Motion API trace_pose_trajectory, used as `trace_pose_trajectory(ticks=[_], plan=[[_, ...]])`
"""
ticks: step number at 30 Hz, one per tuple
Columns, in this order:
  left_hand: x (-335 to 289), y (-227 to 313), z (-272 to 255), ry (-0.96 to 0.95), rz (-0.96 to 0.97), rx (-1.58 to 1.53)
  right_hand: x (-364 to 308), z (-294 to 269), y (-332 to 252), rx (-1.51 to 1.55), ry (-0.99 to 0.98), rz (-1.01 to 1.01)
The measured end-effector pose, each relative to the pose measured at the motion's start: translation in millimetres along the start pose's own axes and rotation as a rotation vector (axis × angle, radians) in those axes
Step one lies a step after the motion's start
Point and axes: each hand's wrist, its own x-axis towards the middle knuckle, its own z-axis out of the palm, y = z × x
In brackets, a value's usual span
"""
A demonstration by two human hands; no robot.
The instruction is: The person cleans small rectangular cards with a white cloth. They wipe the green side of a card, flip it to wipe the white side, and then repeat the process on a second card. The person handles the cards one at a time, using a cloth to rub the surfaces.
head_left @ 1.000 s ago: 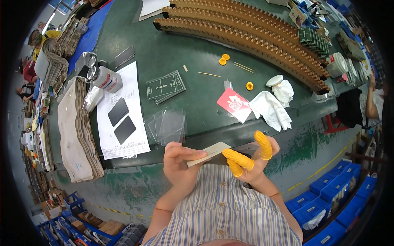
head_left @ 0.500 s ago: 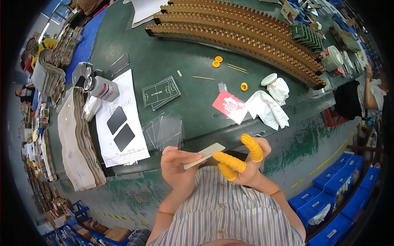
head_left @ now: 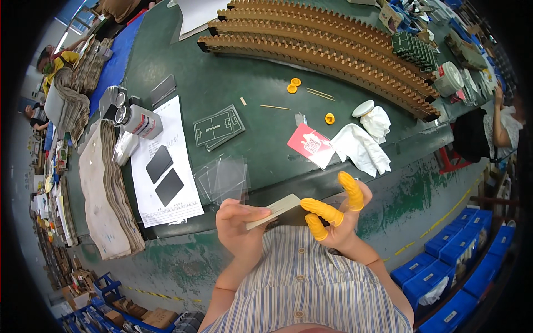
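Observation:
My left hand [head_left: 240, 221] pinches a thin pale rectangular plate [head_left: 275, 211] between thumb and fingers, holding it tilted in front of my body. My right hand [head_left: 337, 219] wears ridged yellow finger cots on several fingers. Its fingers are spread, with one covered tip right by the plate's far end; whether it touches I cannot tell. Beyond my left hand, clear plastic sheets [head_left: 225, 176] lie near the table edge. Green cards with white pitch lines [head_left: 218, 127] rest behind them. A red-and-white card [head_left: 310, 145] and a crumpled white cloth [head_left: 361, 150] lie beyond my right hand.
Long slotted brown racks [head_left: 311, 50] span the table's far side, with green plates [head_left: 413, 51] standing in one. At left are a printed sheet [head_left: 166, 202] with two dark plates, a metal can [head_left: 139, 120] and stacked cloths [head_left: 108, 188]. Blue bins [head_left: 436, 277] stand at right.
My right hand has shifted slightly right and its raised finger is higher. The plate in my left hand has barely moved.

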Motion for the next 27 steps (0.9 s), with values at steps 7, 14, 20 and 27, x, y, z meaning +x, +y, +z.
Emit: trace_pose_trajectory(ticks=[7, 14, 20, 27], plan=[[0.1, -0.9, 1.5, 0.026, -0.056, -0.062, 3.4, -0.8, 4.0, 0.28, -0.018, 0.089], [-0.1, -2.4, 1.2, 0.057, -0.05, -0.106, 6.8, -0.3, 0.9, 0.397, -0.079, 0.118], [-0.6, -1.9, 0.0, 0.052, -0.04, -0.102, 8.7, -0.2, 2.7, 0.536, -0.132, 0.152], [-0.9, -1.6, -1.0, -0.008, -0.043, -0.087, 5.9, 1.2, 5.5, 0.68, -0.112, 0.192]])
